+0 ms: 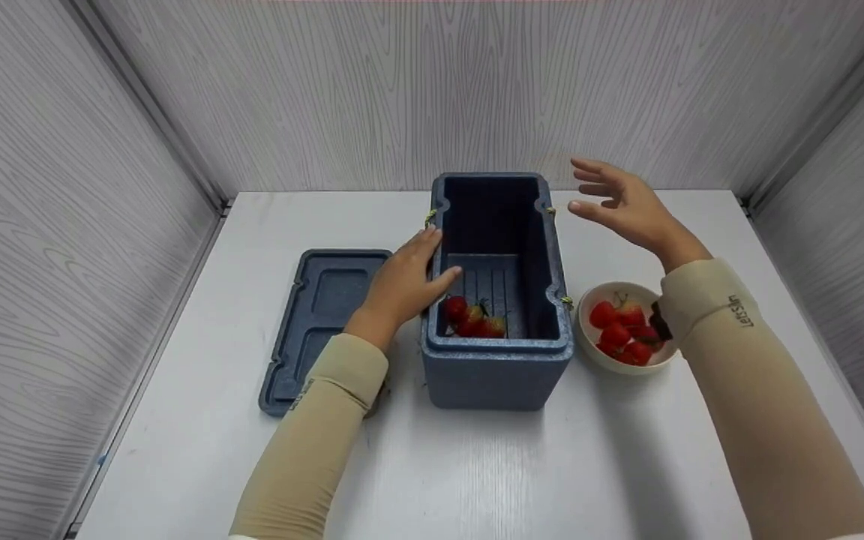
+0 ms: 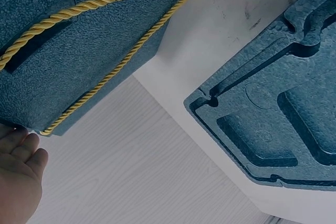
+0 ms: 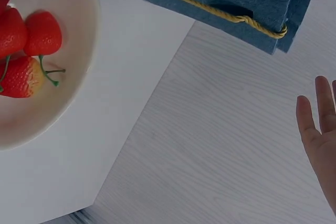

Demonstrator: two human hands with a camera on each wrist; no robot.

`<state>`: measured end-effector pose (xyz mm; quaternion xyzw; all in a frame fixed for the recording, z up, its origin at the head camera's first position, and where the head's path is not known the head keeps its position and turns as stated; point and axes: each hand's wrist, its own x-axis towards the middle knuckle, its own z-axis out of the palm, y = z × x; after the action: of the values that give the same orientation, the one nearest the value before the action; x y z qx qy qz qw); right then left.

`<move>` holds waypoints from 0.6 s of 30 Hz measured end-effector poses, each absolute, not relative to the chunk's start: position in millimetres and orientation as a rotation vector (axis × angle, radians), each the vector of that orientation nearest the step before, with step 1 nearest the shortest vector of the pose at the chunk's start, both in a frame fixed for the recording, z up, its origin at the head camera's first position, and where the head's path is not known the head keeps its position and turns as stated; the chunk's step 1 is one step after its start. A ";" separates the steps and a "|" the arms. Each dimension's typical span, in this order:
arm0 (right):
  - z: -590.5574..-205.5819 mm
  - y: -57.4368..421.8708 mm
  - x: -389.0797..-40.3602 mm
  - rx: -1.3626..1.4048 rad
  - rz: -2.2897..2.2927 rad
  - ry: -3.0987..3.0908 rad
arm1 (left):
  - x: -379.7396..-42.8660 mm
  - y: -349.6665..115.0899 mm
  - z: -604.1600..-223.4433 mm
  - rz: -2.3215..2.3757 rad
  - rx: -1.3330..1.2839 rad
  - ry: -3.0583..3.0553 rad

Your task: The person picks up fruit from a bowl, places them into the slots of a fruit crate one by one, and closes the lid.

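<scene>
Counter: I view a white counter (image 1: 177, 457) from my station; everything stands on its far half.
Blue box: upright, midway between left and right edges (image 1: 488, 382); long axis runs near edge to far edge, mouth up, presumably for access from above.
Lid: flat, recessed face up, near the left edge (image 1: 319, 322); long axis roughly matches the box's, probably laid aside to leave the mouth free.
Bowl: beside the box, towards the right edge (image 1: 612, 367); seemingly put within the right arm's reach.
Left hand: rests on the box's left rim (image 1: 406, 279), thumb apart over the opening; I judge it steadies the wall.
Right hand: raised beyond the bowl, towards the far right corner (image 1: 623, 202); fingers loosely spread, nothing held.
Strawberries: several in the bowl (image 1: 614, 335), one stem end towards its wall; others inside the box's near end (image 1: 469, 322), tip directions unclear to me.
</scene>
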<state>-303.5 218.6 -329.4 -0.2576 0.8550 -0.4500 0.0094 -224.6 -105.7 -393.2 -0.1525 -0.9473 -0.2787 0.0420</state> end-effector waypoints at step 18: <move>-355.8 268.8 -297.6 -0.638 -1.344 2.755 | -224.3 -106.7 -393.2 -0.855 -0.452 -2.918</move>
<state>-297.6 268.8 -355.8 -0.2038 0.8799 -0.4293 0.0053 -224.3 -106.7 -393.2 -0.1469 -0.9487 -0.2780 0.0337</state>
